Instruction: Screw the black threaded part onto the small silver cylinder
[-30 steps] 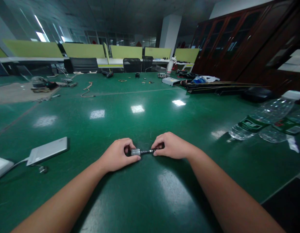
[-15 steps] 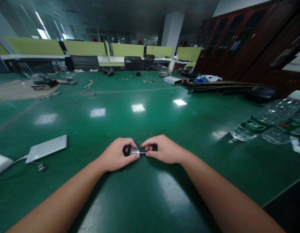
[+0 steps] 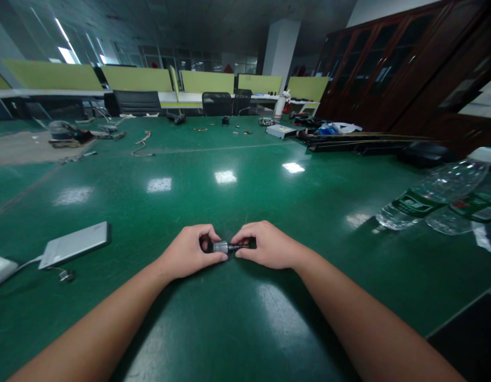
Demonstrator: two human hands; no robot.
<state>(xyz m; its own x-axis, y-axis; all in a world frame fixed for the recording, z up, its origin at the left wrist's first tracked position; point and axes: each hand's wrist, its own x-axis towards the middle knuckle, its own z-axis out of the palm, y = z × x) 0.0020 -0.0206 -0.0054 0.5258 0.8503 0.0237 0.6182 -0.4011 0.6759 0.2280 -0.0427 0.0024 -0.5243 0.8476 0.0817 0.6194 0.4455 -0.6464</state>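
Head view, metal cylinder (image 3: 220,247), in left grip (image 3: 189,252)

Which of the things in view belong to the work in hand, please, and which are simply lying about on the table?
In the work: silver cylinder, held in the left hand; dark ribbed shaft at its end, between the fingertips of the right hand.

Lying about: flat silver device, pale cord, grey box.
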